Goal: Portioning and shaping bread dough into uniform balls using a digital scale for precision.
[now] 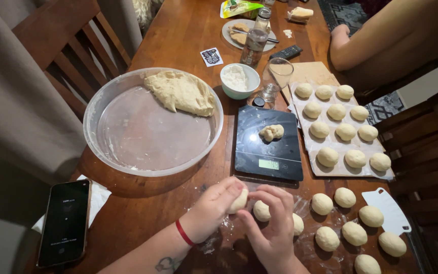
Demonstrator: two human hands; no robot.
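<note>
Left hand (214, 208): closed around small dough piece (238, 201), pinched at fingertips, near table edge. Right hand (271, 218): fingers curled narrow, at 4 o'clock of piece, touching. Rolled dough ball (261, 210) just beneath. Kitchen scale (268, 144) at 12 o'clock, bearing one lump.

The left hand (214, 208) pinches a small pale dough piece (239, 201) in its fingers (231, 189); the right hand (272, 223) cups another pale dough ball (261, 210) just beside, on the brown wooden bench (178, 40).
</note>
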